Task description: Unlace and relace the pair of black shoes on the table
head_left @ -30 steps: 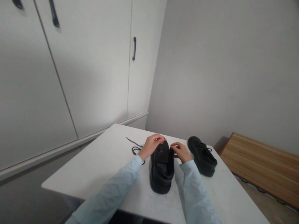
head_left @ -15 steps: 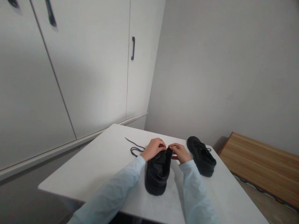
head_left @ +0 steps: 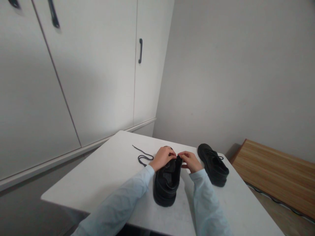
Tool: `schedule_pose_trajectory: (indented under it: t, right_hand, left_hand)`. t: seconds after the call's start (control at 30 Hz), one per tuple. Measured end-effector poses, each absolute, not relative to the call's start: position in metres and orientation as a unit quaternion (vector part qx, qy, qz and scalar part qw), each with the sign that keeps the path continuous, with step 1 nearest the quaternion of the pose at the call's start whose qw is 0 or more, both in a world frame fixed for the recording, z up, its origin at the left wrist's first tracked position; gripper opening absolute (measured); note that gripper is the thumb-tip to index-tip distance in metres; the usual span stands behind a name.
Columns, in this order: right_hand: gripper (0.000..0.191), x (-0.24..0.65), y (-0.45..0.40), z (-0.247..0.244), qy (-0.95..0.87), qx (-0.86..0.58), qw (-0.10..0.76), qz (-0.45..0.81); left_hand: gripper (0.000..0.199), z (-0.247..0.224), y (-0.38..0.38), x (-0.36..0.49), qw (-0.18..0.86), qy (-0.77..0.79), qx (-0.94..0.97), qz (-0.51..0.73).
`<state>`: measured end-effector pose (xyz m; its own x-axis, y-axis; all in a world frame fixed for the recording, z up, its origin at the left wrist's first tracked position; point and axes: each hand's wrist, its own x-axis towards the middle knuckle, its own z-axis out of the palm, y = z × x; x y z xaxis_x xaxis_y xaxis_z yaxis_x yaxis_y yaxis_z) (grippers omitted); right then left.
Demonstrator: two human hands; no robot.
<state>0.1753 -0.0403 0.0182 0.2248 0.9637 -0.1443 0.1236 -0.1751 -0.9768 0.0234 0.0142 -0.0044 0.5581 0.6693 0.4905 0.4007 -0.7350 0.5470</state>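
A black lace-up shoe (head_left: 165, 191) stands on the white table with its heel toward me. My left hand (head_left: 163, 158) reaches over its upper from the left, fingers closed in a pinch near the edge of the opening; what lies between the fingertips is too small to make out. From the right, my right hand (head_left: 191, 161) pinches the shoe's right eyelet flap, thumb and finger almost meeting the left fingertips. A loose black shoelace (head_left: 144, 157) trails in a loop on the table left of my left hand. The shoe's toe is mostly hidden behind my hands.
A second black shoe (head_left: 214, 167), its lace in place, stands right of my right hand near the white table's (head_left: 103, 170) far right corner. White cupboard doors (head_left: 98, 82) rise at the left. A wooden surface (head_left: 278, 173) lies beyond the table's right edge.
Almost nothing differs. Both hands stay at the shoe's eyelet flap with small finger shifts, and the whole view has slid very slightly.
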Motion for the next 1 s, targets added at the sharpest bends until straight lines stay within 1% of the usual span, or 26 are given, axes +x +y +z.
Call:
schedule_pose_trajectory:
  t: [0.3,0.63,0.8,0.9,1.0]
  right_hand:
    - [0.005,0.1764,-0.0394,0.0187,-0.436,-0.624,0.467,0.449]
    - [0.003,0.1802,-0.0393,0.018,-0.429,-0.615,0.474,0.462]
    - [0.008,0.1825,-0.0382,0.0159,-0.438,-0.608,0.469,0.467]
    - [0.011,0.1832,-0.0375,0.015,-0.442,-0.601,0.465,0.477]
    - [0.01,0.1839,-0.0369,0.014,-0.448,-0.595,0.458,0.485]
  left_hand:
    - [0.014,-0.007,0.0165,0.0235,0.225,0.301,0.855,0.358]
    - [0.015,-0.0059,0.0137,0.0243,0.186,0.321,0.859,0.353]
    - [0.019,-0.006,0.0144,0.0256,0.171,0.327,0.862,0.347]
    - [0.016,-0.0064,0.0143,0.0259,0.192,0.324,0.853,0.36]
    - [0.011,-0.006,0.0132,0.0255,0.245,0.323,0.835,0.372]
